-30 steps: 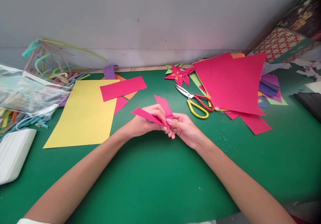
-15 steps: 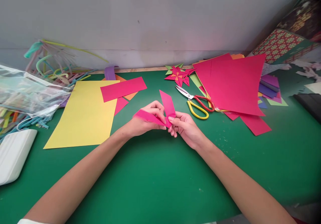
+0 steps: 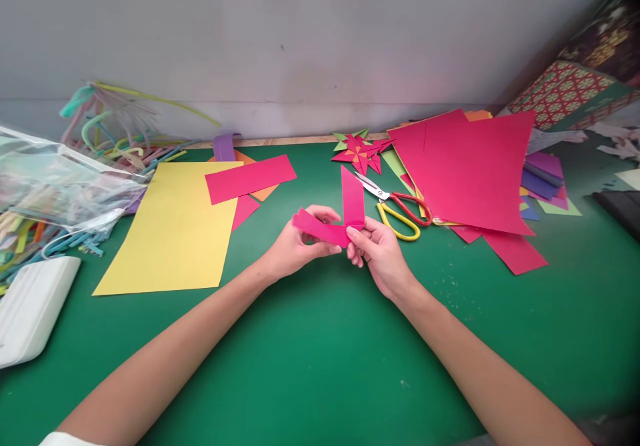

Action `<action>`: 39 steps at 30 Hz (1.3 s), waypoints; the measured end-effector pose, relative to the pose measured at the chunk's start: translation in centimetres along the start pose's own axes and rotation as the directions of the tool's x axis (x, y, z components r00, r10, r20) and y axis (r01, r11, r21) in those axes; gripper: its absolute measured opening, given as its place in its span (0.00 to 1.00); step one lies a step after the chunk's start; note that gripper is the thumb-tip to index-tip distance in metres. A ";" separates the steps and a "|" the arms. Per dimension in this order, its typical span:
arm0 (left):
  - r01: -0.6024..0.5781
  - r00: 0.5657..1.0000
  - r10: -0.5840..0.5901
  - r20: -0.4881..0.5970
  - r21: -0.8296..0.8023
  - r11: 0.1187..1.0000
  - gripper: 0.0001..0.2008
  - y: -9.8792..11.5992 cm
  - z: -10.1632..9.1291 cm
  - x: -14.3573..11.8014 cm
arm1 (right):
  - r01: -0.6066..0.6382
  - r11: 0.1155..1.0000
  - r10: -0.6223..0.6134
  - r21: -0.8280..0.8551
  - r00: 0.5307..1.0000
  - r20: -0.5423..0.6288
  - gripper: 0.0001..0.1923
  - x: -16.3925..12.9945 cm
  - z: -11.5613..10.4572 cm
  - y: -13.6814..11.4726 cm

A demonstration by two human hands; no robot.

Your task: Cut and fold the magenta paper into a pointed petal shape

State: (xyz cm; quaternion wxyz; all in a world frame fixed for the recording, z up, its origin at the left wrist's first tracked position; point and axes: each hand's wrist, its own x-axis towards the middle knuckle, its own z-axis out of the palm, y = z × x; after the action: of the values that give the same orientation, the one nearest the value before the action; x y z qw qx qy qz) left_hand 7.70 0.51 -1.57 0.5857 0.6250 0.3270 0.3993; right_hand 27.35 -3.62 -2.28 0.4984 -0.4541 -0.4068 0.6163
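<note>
Both hands (image 3: 340, 246) pinch a V-folded pink paper strip (image 3: 340, 223)

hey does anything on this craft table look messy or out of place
Mostly ordinary craft clutter. The scissors lie open with the blades partly under the folded pink strip both hands hold, and the pink sheets sit fanned askew over other paper.

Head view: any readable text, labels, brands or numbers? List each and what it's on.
None readable.
Patterned boxes at far right: only ornament shows, no legible words.
Scissors: no mark can be made out.
Folded pink strip in the left hand and right hand: blank.
Yellow sheet, pink sheets, white case: blank.
</note>
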 end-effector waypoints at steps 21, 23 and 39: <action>0.116 0.972 -0.204 -0.120 -0.510 0.852 0.14 -1.3 2.2 -0.7 | 0.265 0.964 -0.264 -0.004 0.961 -0.077 0.10 0.2 0.0 -0.1; 0.199 0.962 -0.269 -0.041 -0.565 0.800 0.08 -1.3 2.1 -0.7 | 0.300 0.954 -0.299 -0.007 0.951 -0.083 0.12 0.1 -0.1 -0.3; 0.168 0.981 -0.195 -0.011 -0.467 0.868 0.15 -0.9 2.0 -0.6 | 0.109 0.994 -0.108 0.002 0.984 -0.144 0.18 0.6 -0.3 -0.1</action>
State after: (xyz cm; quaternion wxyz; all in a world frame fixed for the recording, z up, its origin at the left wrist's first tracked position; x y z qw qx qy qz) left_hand 9.21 -0.87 -2.51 0.7430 0.4219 0.2962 0.4268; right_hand 27.62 -3.02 -2.34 0.5616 -0.4718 -0.3909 0.5561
